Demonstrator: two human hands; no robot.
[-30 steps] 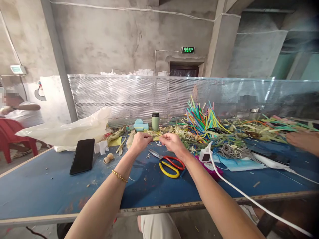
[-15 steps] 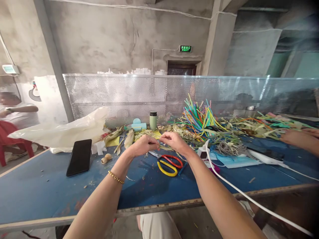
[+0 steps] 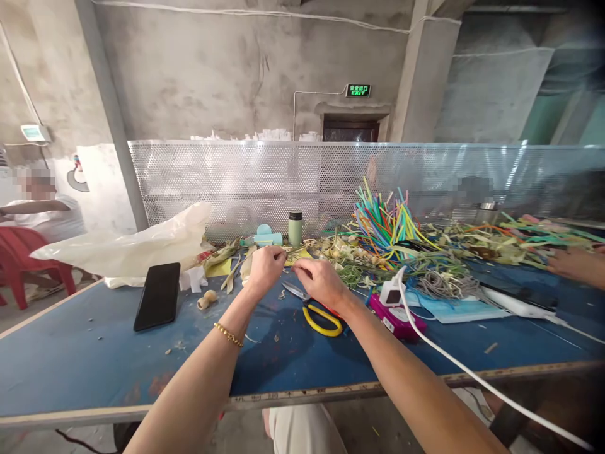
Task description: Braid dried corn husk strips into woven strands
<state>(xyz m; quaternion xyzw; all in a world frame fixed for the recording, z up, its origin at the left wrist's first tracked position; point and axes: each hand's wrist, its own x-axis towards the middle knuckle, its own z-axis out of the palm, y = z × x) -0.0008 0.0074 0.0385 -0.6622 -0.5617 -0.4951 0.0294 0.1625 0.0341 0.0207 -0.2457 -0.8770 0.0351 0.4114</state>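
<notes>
My left hand (image 3: 267, 270) is raised over the middle of the table, its fingers closed in a pinch. Close beside it on the right, my right hand (image 3: 319, 282) is also pinched, a little lower. Whatever lies between the fingertips is too small to make out. Below my right hand lies a pair of scissors (image 3: 325, 331) with a yellow and a red handle, partly covered by that hand. Behind both hands, dried husks and plant scraps (image 3: 347, 252) are spread out. A small round tan piece (image 3: 207, 299) rests left of my left wrist.
A black phone (image 3: 157, 297) and plastic sheeting (image 3: 123, 253) lie left. A green bottle (image 3: 295, 230) stands behind. To the right are colourful fuzzy stems (image 3: 385, 217), a purple power strip (image 3: 392, 320), a white cable (image 3: 454, 362), a blue mask (image 3: 460, 310) and another person's hand (image 3: 574, 265).
Both hands have shifted left over the table, the left one rising and the right one dropping slightly. More of the purple power strip shows. The view has turned a little left.
</notes>
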